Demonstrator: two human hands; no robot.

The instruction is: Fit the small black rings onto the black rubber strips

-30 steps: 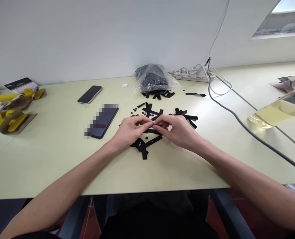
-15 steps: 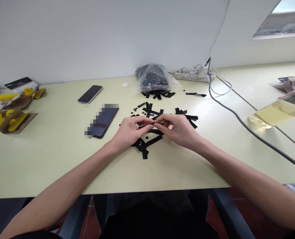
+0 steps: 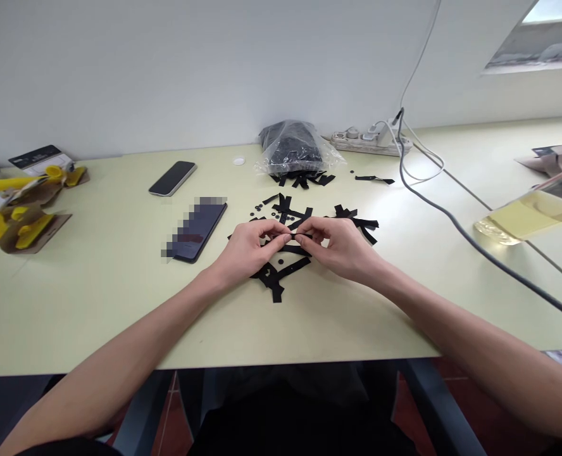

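Note:
Fingertips of my left hand (image 3: 255, 246) and my right hand (image 3: 335, 247) nearly meet over the middle of the table. Between them both pinch a small black strip (image 3: 293, 236), which looks like fabric; most of it is covered by the fingers. Under and around the hands lie several loose black strips (image 3: 293, 269), some with a small hole. A small round black button-like disc (image 3: 281, 261) rests just below the fingers. More such discs (image 3: 258, 208) are scattered beyond my left hand. Another pile of black strips (image 3: 357, 218) lies past my right hand.
A clear plastic bag (image 3: 293, 149) of black pieces stands by the wall. Two phones, one dark (image 3: 200, 231) and one further back (image 3: 173, 178), lie left. A power strip (image 3: 371, 142), grey cable (image 3: 456, 225) and container of yellowish liquid (image 3: 523, 218) are right; yellow-handled packages (image 3: 29, 202) are far left.
My fingertips have drawn slightly apart, so a bit more of the black strip shows between them. The hands otherwise stay in place, and the view has shifted very slightly.

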